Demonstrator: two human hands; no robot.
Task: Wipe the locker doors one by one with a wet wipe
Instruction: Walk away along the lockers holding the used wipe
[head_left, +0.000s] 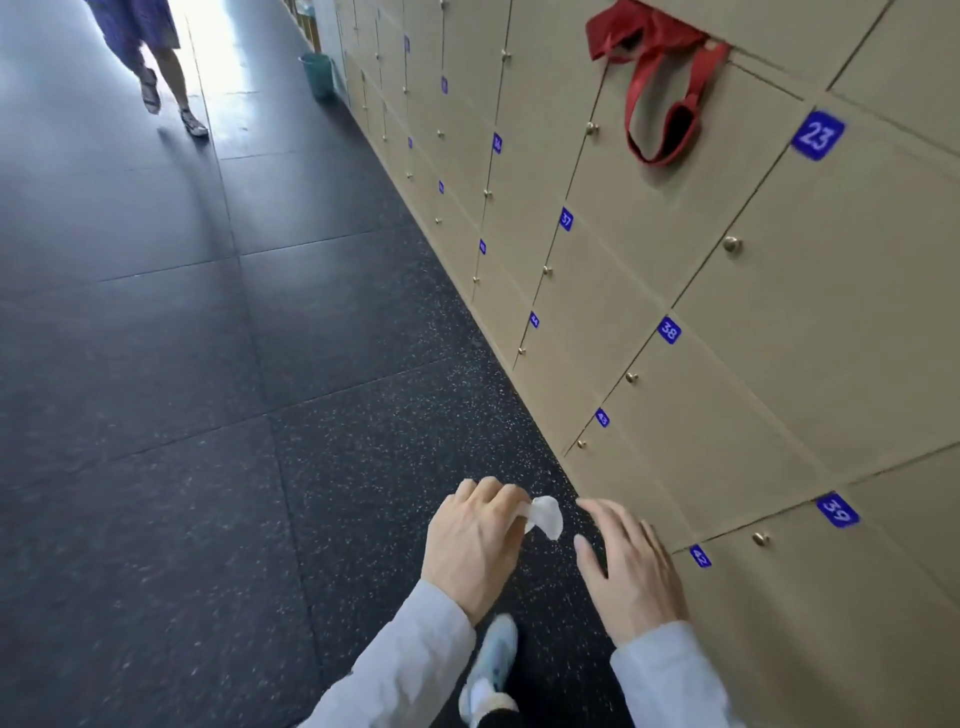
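Dark speckled rubber tile floor (208, 415) fills the left half, wide and open, with tile seams running across it. A wall of tan numbered locker doors (753, 338) with small brass knobs runs along the right, its bottom edge meeting the floor on a diagonal. A red fabric bag (660, 78) hangs out of an upper locker, straps drooping over the door below. Far back a person's legs (156, 67), and a teal bucket (317, 73) against the lockers. Left hand (472, 540) pinches a crumpled white wet wipe (545, 514), held above the floor, apart from the doors. Right hand (628, 571) with fingers spread and relaxed, empty, just beside door 42's edge.
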